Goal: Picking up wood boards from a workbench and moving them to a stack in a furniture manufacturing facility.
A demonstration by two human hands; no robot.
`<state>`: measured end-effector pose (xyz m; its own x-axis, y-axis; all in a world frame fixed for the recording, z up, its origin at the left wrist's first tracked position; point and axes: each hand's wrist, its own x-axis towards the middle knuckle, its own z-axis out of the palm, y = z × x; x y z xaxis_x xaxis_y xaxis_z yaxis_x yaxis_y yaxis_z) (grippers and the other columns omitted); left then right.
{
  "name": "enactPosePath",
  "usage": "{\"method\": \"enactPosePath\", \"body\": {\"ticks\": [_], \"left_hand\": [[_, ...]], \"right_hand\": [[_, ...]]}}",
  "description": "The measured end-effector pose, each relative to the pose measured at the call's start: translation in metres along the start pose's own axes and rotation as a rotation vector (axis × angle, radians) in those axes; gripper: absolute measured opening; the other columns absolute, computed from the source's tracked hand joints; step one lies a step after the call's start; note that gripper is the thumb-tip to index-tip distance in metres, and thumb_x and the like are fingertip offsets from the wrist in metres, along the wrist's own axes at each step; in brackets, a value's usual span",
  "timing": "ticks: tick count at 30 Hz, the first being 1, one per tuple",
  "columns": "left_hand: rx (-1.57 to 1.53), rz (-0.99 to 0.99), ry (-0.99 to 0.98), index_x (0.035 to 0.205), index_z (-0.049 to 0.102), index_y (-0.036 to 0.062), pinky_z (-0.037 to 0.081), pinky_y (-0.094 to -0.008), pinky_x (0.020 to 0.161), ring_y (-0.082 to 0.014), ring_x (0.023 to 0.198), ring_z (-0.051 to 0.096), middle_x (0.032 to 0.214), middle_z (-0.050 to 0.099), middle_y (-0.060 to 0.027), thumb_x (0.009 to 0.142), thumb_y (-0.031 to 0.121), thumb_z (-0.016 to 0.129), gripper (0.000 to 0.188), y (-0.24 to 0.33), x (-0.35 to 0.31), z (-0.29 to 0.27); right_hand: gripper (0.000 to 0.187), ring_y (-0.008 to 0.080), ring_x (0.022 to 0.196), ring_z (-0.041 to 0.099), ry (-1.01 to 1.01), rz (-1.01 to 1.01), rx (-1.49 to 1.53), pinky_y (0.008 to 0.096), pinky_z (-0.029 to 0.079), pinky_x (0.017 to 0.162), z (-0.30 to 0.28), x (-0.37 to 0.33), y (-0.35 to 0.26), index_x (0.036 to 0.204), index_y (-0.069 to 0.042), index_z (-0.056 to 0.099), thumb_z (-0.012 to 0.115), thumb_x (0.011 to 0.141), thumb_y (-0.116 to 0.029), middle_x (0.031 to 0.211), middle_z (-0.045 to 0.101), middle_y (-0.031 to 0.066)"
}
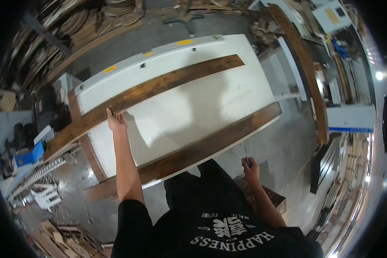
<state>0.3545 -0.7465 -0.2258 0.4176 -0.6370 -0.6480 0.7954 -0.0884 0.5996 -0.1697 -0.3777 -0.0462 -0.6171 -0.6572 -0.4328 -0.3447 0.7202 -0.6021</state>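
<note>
A long dark-brown wooden plank (pixel 159 84) lies slantwise over a white panel (pixel 172 124), its left end reaching past the panel's edge. My left hand (pixel 117 121) is closed on the plank's near edge, toward its left end. A second brown plank (pixel 206 146) runs along the panel's near side, right in front of my body. Off to the right, away from the panel, my right hand (pixel 251 170) is closed around a screwdriver (pixel 249 163) with a blue handle; its thin shaft points away from me. Most of the handle is hidden by my fingers.
Along the panel's far edge lies a long grey spirit level (pixel 129 64) with yellow labels. A narrow brown crosspiece (pixel 94 157) sits under the left end. Another long brown board (pixel 307 69) stands at the right. Wood scraps (pixel 56 241) lie at the lower left.
</note>
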Motion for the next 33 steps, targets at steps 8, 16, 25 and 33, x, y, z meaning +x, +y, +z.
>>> {"method": "enactPosePath", "body": {"ticks": [8,16,25,33], "left_hand": [[-0.114,-0.089,-0.080,0.115,0.061,0.0043,0.059,-0.0356,0.079,-0.0146,0.082,0.057,0.094,0.059,-0.0007,0.102,0.034,0.070,0.033,-0.094,-0.148,0.031],[-0.048,-0.184,-0.134,0.124,0.063,0.0035,0.061,-0.0378,0.095,-0.0238,0.104,0.069,0.117,0.071,-0.0096,0.104,0.041,0.064,0.042,-0.148,-0.148,-0.021],[0.791,-0.164,-0.189,0.125,0.064,-0.0008,0.060,-0.0376,0.085,-0.0247,0.100,0.073,0.107,0.074,-0.0146,0.108,0.042,0.055,0.047,-0.133,-0.225,-0.017],[1.258,0.218,-0.949,0.152,0.043,-0.0001,0.051,-0.0402,0.102,-0.0295,0.116,0.065,0.131,0.065,-0.0176,0.088,0.026,0.083,0.080,-0.164,-0.407,0.010]], "right_hand": [[0.024,0.0084,0.063,0.054,0.001,-0.098,0.006,0.0289,0.047,0.059,-0.002,0.028,0.045,0.105,-0.004,0.071,0.069,0.100,-0.028,0.080,0.065,0.0005],[0.036,0.0166,0.062,0.068,-0.218,0.022,0.377,0.0307,0.053,0.057,-0.012,0.065,0.038,0.114,0.002,0.062,0.050,0.111,-0.031,0.089,0.073,0.0109],[0.039,0.0285,0.101,0.073,-0.406,-0.163,0.745,0.0396,0.058,0.088,0.002,0.141,0.057,0.119,0.005,0.062,0.048,0.112,-0.030,0.114,0.072,0.0195],[0.047,0.0267,0.145,0.048,-0.851,-0.160,0.768,0.0388,0.034,0.123,0.068,0.108,-0.061,0.147,0.007,0.053,0.048,0.112,-0.024,0.150,0.057,0.0202]]}}
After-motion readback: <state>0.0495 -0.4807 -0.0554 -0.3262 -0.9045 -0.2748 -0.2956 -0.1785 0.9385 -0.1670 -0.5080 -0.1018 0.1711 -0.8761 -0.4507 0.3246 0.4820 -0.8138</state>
